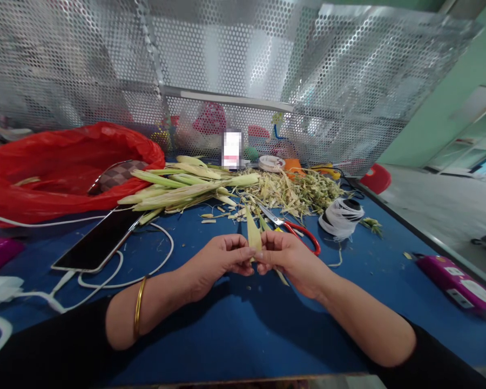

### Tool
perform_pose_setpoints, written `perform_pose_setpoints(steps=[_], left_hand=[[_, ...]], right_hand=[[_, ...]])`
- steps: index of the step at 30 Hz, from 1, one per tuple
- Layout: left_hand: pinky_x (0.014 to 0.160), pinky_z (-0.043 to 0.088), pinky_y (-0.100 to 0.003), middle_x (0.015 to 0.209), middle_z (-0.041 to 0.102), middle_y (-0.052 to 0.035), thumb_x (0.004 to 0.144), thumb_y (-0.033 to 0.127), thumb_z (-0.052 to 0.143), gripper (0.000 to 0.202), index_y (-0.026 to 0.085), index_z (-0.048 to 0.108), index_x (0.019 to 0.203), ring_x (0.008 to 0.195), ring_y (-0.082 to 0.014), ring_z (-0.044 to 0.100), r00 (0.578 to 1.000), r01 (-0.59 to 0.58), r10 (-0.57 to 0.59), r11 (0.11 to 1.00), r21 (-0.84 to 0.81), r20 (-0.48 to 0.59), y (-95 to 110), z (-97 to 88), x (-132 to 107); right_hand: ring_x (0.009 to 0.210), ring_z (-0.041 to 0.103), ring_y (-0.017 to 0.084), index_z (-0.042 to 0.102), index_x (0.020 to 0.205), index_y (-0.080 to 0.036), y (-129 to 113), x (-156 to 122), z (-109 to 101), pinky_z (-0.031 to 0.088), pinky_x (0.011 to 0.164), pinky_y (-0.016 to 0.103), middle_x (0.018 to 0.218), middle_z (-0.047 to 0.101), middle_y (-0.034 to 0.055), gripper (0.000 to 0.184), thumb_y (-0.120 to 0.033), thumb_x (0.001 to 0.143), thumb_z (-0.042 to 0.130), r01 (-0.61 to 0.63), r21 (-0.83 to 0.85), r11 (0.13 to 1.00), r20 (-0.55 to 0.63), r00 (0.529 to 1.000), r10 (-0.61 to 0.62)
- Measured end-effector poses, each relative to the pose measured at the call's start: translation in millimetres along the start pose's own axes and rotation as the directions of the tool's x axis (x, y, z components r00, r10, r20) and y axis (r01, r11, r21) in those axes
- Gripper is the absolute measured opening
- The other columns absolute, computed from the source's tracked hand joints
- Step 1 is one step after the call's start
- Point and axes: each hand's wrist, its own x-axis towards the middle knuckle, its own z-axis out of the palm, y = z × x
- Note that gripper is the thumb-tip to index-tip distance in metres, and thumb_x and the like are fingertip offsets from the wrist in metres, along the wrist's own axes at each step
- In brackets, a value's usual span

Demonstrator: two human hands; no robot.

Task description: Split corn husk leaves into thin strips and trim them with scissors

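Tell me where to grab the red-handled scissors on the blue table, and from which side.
Take the scissors by the red handle loops, coming from the near right. The blades point away to the far left, into the husk scraps, while the loops lie open toward the right hand, which now pinches a leaf strip.

You have one view only. It looks from your head forward and down over the blue table (pixel 235 335), near your left hand (pixel 221 259) and right hand (pixel 289 258), toward the mesh wall (pixel 348 81).
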Motion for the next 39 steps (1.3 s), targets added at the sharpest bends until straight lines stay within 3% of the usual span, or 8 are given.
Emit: perform_pose_setpoints(steps=[6, 10, 18, 24, 30, 33, 39], left_hand=[[0.073, 0.047, -0.025, 0.083, 0.068, -0.0085, 0.080, 0.025, 0.062, 0.015, 0.012, 0.064, 0.086, 0.077, -0.0149, 0.063, 0.982, 0.011, 0.004, 0.997, -0.081, 0.191, 1.4, -0.9, -1.4], [0.072, 0.046, -0.023, 0.087, 0.069, -0.0100, 0.082, 0.024, 0.060, 0.019, 0.011, 0.067, 0.094, 0.076, -0.0131, 0.061, 0.970, 0.007, 0.013, 0.997, -0.079, 0.244, -0.6, -2.7, -1.8], [0.072, 0.046, -0.022, 0.088, 0.069, -0.0111, 0.083, 0.026, 0.060, 0.021, 0.011, 0.068, 0.095, 0.073, -0.0117, 0.060, 0.965, 0.046, -0.016, 0.993, -0.108, 0.262, 0.1, -3.2, -1.2], [0.082, 0.047, -0.030, 0.092, 0.068, -0.0122, 0.079, 0.021, 0.060, 0.020, 0.011, 0.066, 0.095, 0.082, -0.0171, 0.063, 0.976, 0.076, -0.041, 0.985, -0.157, 0.214, 2.6, -5.4, -0.4], [0.073, 0.047, -0.030, 0.072, 0.064, -0.0061, 0.080, 0.035, 0.059, 0.023, 0.013, 0.062, 0.077, 0.070, -0.0171, 0.062, 0.994, -0.035, 0.036, 0.999, -0.008, 0.100, 3.6, -2.1, -0.1], [0.070, 0.046, -0.027, 0.072, 0.065, -0.0056, 0.079, 0.035, 0.062, 0.022, 0.013, 0.062, 0.077, 0.070, -0.0159, 0.061, 0.995, -0.063, 0.059, 0.996, 0.060, 0.079, 3.7, 0.2, -0.4], [0.065, 0.046, -0.025, 0.063, 0.058, -0.0019, 0.077, 0.027, 0.063, 0.014, 0.013, 0.062, 0.072, 0.062, -0.0135, 0.058, 0.985, -0.017, 0.040, 0.990, -0.137, 0.167, 4.6, -3.7, -0.5]], right_hand=[[0.054, 0.058, 0.008, 0.060, 0.073, -0.013, 1.2, -0.6, -2.8, 0.046, 0.054, 0.019, 0.065, 0.062, 0.0000, 0.025, -0.023, 0.061, 0.080, -0.063, 0.092, 0.994, 0.107, 0.993, 0.053], [0.051, 0.058, 0.006, 0.063, 0.079, -0.011, 1.0, -0.8, -3.2, 0.047, 0.053, 0.018, 0.068, 0.064, 0.0011, 0.027, -0.022, 0.060, 0.080, -0.105, 0.115, 0.988, 0.122, 0.988, 0.091], [0.050, 0.057, 0.006, 0.062, 0.074, -0.011, 2.2, 0.8, -6.0, 0.047, 0.053, 0.018, 0.065, 0.062, 0.0005, 0.027, -0.023, 0.059, 0.082, -0.136, 0.144, 0.980, 0.142, 0.983, 0.115], [0.053, 0.057, 0.007, 0.061, 0.074, -0.013, -3.2, -2.2, -4.9, 0.047, 0.056, 0.020, 0.071, 0.063, 0.0007, 0.025, -0.023, 0.061, 0.080, -0.072, 0.110, 0.991, 0.095, 0.994, 0.061], [0.058, 0.058, 0.009, 0.060, 0.074, -0.015, -3.5, -2.8, 0.2, 0.046, 0.058, 0.021, 0.068, 0.064, 0.0003, 0.021, -0.025, 0.065, 0.076, -0.003, 0.010, 1.000, 0.107, 0.994, 0.002], [0.059, 0.059, 0.009, 0.061, 0.076, -0.014, -1.5, -2.1, 1.9, 0.046, 0.057, 0.020, 0.069, 0.065, 0.0011, 0.020, -0.025, 0.067, 0.075, -0.011, 0.001, 1.000, 0.114, 0.993, 0.010], [0.059, 0.060, 0.010, 0.059, 0.073, -0.015, -3.3, -3.1, -3.0, 0.048, 0.059, 0.022, 0.067, 0.064, 0.0012, 0.023, -0.030, 0.070, 0.075, -0.036, 0.077, 0.996, 0.156, 0.987, 0.024]])
